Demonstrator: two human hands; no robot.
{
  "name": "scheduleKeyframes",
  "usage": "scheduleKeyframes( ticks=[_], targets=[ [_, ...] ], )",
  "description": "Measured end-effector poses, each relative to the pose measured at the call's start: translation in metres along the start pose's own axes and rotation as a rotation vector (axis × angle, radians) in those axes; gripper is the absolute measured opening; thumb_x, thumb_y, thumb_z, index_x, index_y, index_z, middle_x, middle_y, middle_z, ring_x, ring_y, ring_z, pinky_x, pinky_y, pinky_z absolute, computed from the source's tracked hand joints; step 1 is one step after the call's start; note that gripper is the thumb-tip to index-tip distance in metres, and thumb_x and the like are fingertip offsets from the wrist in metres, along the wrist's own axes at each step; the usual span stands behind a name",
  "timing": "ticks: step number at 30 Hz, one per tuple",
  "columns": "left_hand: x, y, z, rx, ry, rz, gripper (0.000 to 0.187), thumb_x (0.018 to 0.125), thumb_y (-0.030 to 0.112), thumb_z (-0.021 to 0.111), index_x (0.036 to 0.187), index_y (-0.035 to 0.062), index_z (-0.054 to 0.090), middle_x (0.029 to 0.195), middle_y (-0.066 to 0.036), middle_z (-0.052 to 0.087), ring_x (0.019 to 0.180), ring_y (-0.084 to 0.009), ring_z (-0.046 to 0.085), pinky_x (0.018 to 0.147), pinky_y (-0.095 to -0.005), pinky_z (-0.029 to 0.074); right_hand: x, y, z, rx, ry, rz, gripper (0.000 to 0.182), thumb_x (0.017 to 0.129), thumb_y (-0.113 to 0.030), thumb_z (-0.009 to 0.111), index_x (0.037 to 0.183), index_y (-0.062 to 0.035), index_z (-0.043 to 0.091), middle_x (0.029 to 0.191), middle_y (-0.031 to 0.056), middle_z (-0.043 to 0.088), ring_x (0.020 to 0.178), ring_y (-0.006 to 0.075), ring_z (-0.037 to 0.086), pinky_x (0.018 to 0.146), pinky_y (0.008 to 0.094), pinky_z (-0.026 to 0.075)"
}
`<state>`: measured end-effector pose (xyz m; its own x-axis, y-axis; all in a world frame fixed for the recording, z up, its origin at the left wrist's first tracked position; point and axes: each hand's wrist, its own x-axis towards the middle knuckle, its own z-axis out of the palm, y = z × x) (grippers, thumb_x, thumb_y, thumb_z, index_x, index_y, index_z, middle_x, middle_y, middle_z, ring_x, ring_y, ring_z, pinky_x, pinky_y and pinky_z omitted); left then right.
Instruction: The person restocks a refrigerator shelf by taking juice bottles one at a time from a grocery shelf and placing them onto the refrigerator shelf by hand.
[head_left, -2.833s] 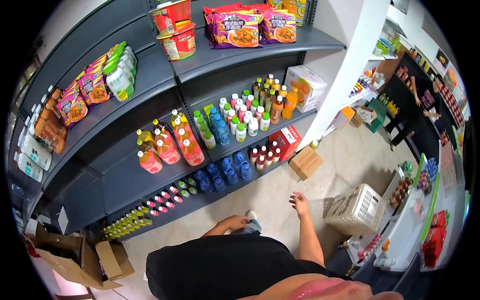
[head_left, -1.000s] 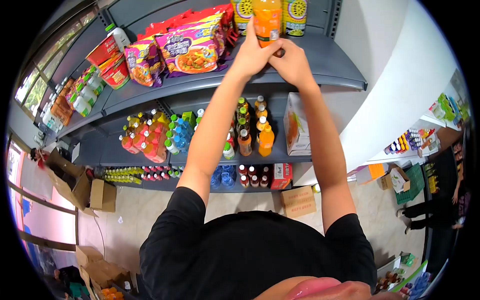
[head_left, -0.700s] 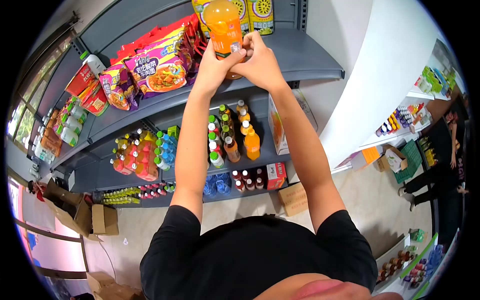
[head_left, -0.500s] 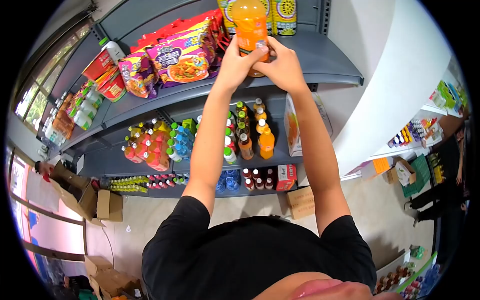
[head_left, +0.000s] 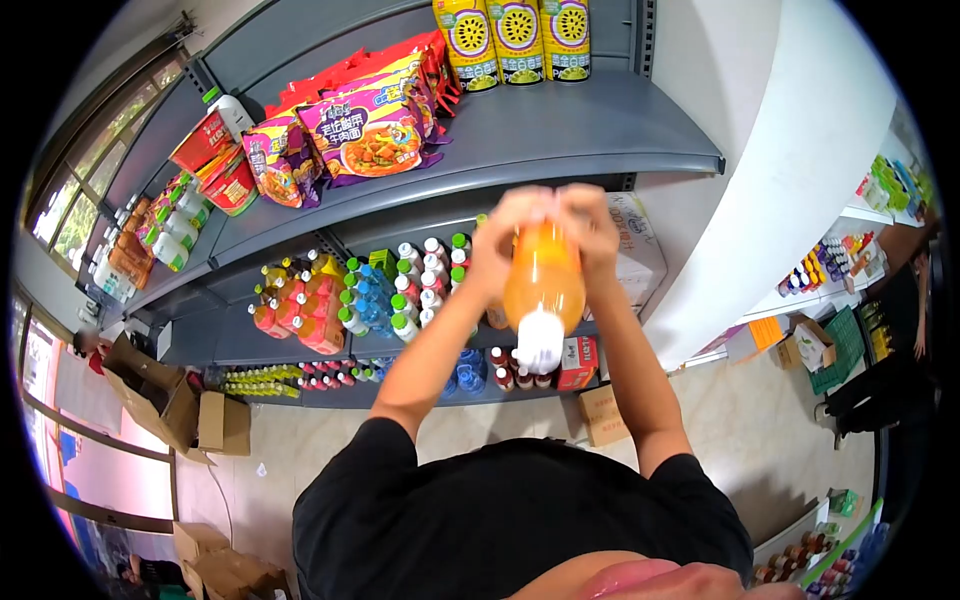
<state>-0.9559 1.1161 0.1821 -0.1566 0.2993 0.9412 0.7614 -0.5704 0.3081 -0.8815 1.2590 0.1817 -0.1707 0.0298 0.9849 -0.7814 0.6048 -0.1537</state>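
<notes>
Both my hands hold a large orange drink bottle [head_left: 545, 275] in front of the shelves, its white cap tilted toward me and down. My left hand [head_left: 503, 240] grips its far end from the left, and my right hand [head_left: 590, 235] wraps round it from the right; the fingers are somewhat blurred. Beyond them is the grey upper shelf [head_left: 590, 120], with yellow cans [head_left: 518, 40] at its back and purple noodle packets [head_left: 370, 130] to the left. Part of the lower shelf's bottles is hidden behind the bottle and my hands.
Pink-orange bottles [head_left: 318, 310], blue bottles [head_left: 372, 300] and white bottles [head_left: 408, 285] stand on the lower shelf. Cardboard boxes [head_left: 222, 422] lie on the floor at left, another [head_left: 604, 415] below the shelves. A white pillar [head_left: 790, 180] rises at right; a person [head_left: 880, 350] stands beyond.
Both hands have come down and back from the upper shelf with the orange bottle. Its cap end now points toward me, and the yellow cans are uncovered.
</notes>
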Motion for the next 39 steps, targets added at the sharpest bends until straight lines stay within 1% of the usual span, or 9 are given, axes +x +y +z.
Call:
scheduleKeyframes(
  ticks=[2,6,9,13,18,23,30,33,39],
  targets=[
    [-0.07,0.005,0.01,0.075,0.038,-0.097,0.063,0.073,0.015,0.089,0.128,0.0116,0.059,0.127,-0.016,0.064,0.12,-0.0363,0.06,0.11,-0.0509,0.04,-0.039,-0.023,-0.012,0.098,-0.17,0.124,0.061,0.06,-0.01,0.09,0.119,-0.0114,0.074,0.109,0.0098,0.062,0.103,0.0305,0.06,0.089,0.039,0.051],
    [-0.182,0.051,0.03,0.077,0.083,-0.555,0.075,0.074,0.015,0.09,0.138,0.0077,0.053,0.124,-0.013,0.063,0.118,-0.0263,0.061,0.1,-0.0388,0.05,-0.145,-0.045,-0.007,0.082,-0.381,0.452,0.072,0.059,-0.013,0.091,0.128,-0.0129,0.07,0.115,0.0085,0.058,0.108,0.0314,0.052,0.097,0.042,0.044],
    [-0.254,0.072,0.023,0.089,0.13,-0.802,0.066,0.075,0.017,0.091,0.129,0.0062,0.056,0.119,-0.01,0.065,0.108,-0.0209,0.065,0.095,-0.0358,0.052,-0.202,-0.064,0.015,0.097,-0.559,0.646,0.078,0.053,-0.014,0.091,0.128,-0.0101,0.069,0.118,0.0105,0.057,0.11,0.0312,0.052,0.097,0.041,0.043],
    [-0.288,0.12,0.01,0.012,0.17,-1.034,0.054,0.075,0.012,0.091,0.119,0.0048,0.062,0.118,-0.007,0.067,0.104,-0.0149,0.064,0.094,-0.0333,0.052,-0.267,-0.097,0.039,0.289,-0.648,0.866,0.072,0.057,-0.007,0.09,0.126,-0.009,0.068,0.121,0.0092,0.06,0.112,0.0291,0.053,0.101,0.0385,0.043],
    [-0.31,0.148,-0.008,0.03,0.2,-1.193,0.061,0.073,0.019,0.093,0.123,0.0033,0.063,0.118,-0.008,0.069,0.106,-0.0156,0.065,0.094,-0.0334,0.053,-0.291,-0.127,0.063,0.361,-0.771,1.063,0.076,0.059,-0.008,0.095,0.128,-0.0083,0.065,0.127,0.0114,0.06,0.12,0.0301,0.056,0.104,0.0392,0.045],
    [-0.325,0.18,-0.03,0.129,0.267,-1.195,0.061,0.074,0.023,0.092,0.125,0.0072,0.064,0.115,-0.008,0.071,0.104,-0.0159,0.066,0.094,-0.0347,0.052,-0.299,-0.132,0.098,0.478,-0.842,1.011,0.073,0.056,-0.001,0.094,0.122,-0.0044,0.064,0.12,0.0106,0.059,0.114,0.0267,0.059,0.101,0.0371,0.048],
    [-0.33,0.249,-0.118,0.224,0.333,-1.131,0.057,0.074,0.025,0.091,0.122,0.0102,0.064,0.109,-0.006,0.073,0.098,-0.0177,0.069,0.092,-0.0351,0.054,-0.261,-0.2,0.197,0.669,-0.737,1.015,0.065,0.062,-0.014,0.096,0.118,-0.0004,0.067,0.115,0.0098,0.059,0.112,0.0262,0.057,0.099,0.0368,0.047],
    [-0.338,0.3,-0.159,0.295,0.324,-1.283,0.061,0.072,0.023,0.092,0.124,0.0086,0.064,0.115,-0.007,0.072,0.104,-0.0192,0.069,0.096,-0.0353,0.053,-0.271,-0.242,0.246,0.69,-0.735,1.023,0.061,0.065,-0.018,0.094,0.116,0.0005,0.068,0.111,0.0106,0.061,0.109,0.0272,0.058,0.095,0.0375,0.047],
    [-0.412,0.419,-0.19,0.43,0.739,-1.134,0.061,0.071,0.025,0.092,0.123,0.0076,0.065,0.113,-0.007,0.073,0.103,-0.0189,0.068,0.096,-0.0349,0.052,-0.308,-0.314,0.343,0.757,-1.059,0.602,0.065,0.06,-0.021,0.091,0.117,0.0006,0.068,0.11,0.0132,0.065,0.098,0.0287,0.064,0.091,0.0388,0.05]
  ],
)
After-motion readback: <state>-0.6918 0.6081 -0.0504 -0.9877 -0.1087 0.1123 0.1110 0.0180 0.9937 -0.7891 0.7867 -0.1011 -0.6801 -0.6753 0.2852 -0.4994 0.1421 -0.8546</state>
